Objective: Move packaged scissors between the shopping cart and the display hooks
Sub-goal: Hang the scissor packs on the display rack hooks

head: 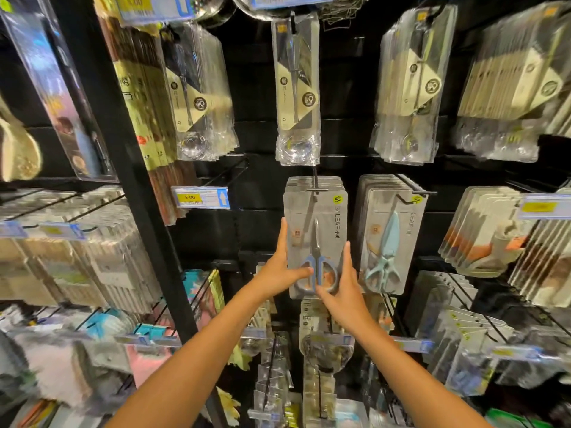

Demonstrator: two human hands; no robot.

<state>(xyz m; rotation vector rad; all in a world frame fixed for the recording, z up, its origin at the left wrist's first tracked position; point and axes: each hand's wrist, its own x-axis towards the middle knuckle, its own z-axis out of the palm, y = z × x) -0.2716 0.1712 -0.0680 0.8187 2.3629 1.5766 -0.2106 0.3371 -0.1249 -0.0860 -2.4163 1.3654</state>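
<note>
Head view, scissors pack (315,242): a grey card with blue-handled scissors, the front one of a stack hanging on a black display hook (315,188).
Left hand (282,270): fingers straight along the pack's left edge, thumb pressing on its front; it holds the pack.
Right hand (343,291): fingers along the right edge, thumb on the lower front, also holding it.
Neighbour: a pack of pale blue shears (386,245) hangs just beside, on the right.

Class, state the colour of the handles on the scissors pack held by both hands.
Blue and grey handles, shown in the head view.
</note>
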